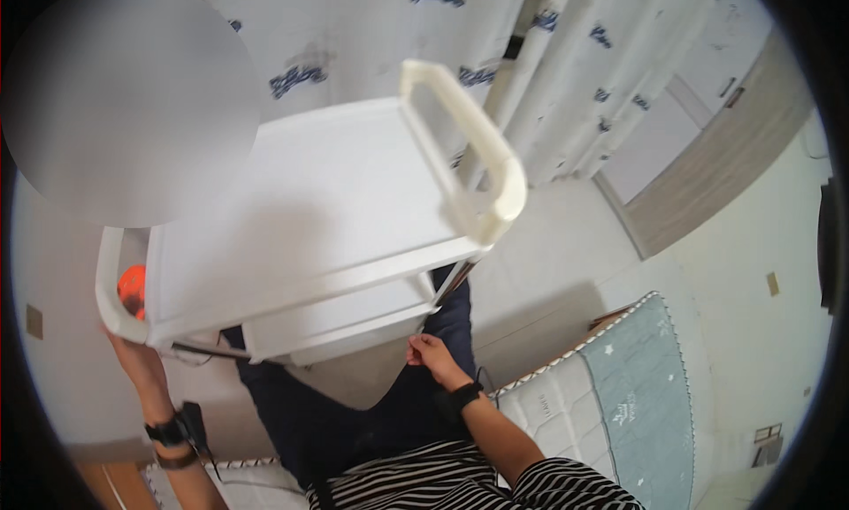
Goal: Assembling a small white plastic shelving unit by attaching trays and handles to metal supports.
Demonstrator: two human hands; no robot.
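A white trolley with two visible shelves stands tilted in view above my legs, a cream loop handle at its right end and a white loop handle at its left. My left hand reaches up behind the left handle, which hides its fingers. Right above it, through the handle's opening, shows a bright orange thing with a dark part; whether I hold it is unclear. Below the trolley's right leg, my right hand is closed with its fingertips together, apart from the leg. What it pinches, if anything, is too small to tell.
White curtains with blue prints hang behind the trolley. A quilted grey-and-white mattress lies to my right and behind me. Dark trousered legs spread beneath the trolley. A door stands far right. A blurred disc covers the upper left.
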